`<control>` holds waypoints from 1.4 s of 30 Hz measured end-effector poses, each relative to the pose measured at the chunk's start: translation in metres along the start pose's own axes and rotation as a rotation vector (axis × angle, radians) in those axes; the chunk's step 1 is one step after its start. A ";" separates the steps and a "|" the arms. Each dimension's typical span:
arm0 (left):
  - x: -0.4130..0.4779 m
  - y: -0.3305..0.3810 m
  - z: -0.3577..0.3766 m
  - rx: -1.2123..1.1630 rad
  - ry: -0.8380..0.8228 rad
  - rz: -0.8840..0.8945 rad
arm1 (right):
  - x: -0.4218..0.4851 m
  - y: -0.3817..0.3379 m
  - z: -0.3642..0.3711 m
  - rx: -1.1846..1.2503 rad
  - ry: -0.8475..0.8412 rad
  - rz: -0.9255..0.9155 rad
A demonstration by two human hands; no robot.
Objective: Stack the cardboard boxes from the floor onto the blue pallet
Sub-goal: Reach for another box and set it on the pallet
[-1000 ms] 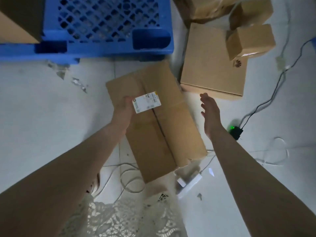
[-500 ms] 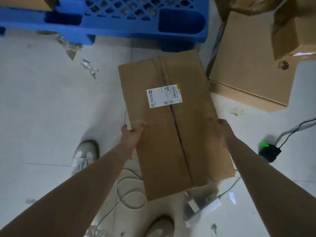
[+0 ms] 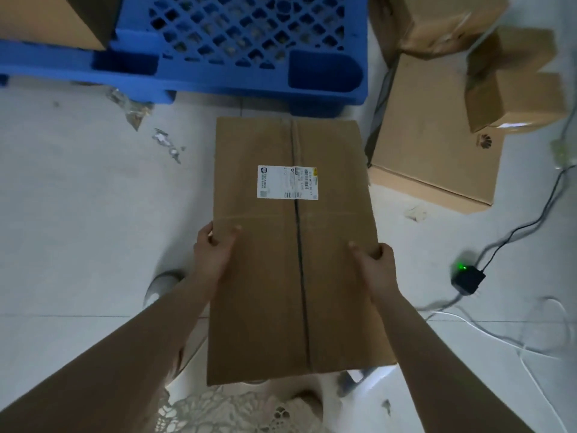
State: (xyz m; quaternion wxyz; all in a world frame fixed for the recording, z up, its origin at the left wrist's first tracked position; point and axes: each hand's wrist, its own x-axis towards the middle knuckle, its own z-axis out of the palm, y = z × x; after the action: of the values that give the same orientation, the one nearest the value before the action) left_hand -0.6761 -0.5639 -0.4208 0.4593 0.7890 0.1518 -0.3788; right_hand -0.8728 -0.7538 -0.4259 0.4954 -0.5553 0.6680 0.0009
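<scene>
Head view: my left hand [image 3: 215,256] and right hand [image 3: 373,264] hold the box [image 3: 293,276] by its long sides; its long axis points straight at the pallet [image 3: 237,76] ahead.

The single head-worn wide-angle view looks steeply down and forward from above, close over the held cardboard box [image 3: 293,251] that fills the frame centre, with the blue pallet [image 3: 237,76] along the top edge and the floor [image 3: 78,214] around both.
</scene>
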 end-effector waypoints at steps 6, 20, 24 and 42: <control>-0.042 0.090 -0.067 0.022 0.020 0.149 | -0.094 -0.061 -0.008 0.194 0.137 -0.002; -0.076 0.469 -0.219 -0.080 -0.090 0.412 | -0.216 -0.450 -0.033 0.341 0.196 -0.173; -0.059 0.551 -0.236 -0.028 -0.107 0.483 | -0.208 -0.530 -0.026 0.409 0.212 -0.218; 0.231 0.610 -0.131 0.226 -0.007 0.397 | 0.080 -0.614 0.130 0.235 0.227 -0.113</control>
State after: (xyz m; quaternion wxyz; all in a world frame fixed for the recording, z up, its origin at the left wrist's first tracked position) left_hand -0.1041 -0.8032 -0.1810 0.4339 0.8486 -0.0515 -0.2984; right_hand -0.3221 -0.9764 -0.2077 0.4774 -0.5267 0.6831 -0.1677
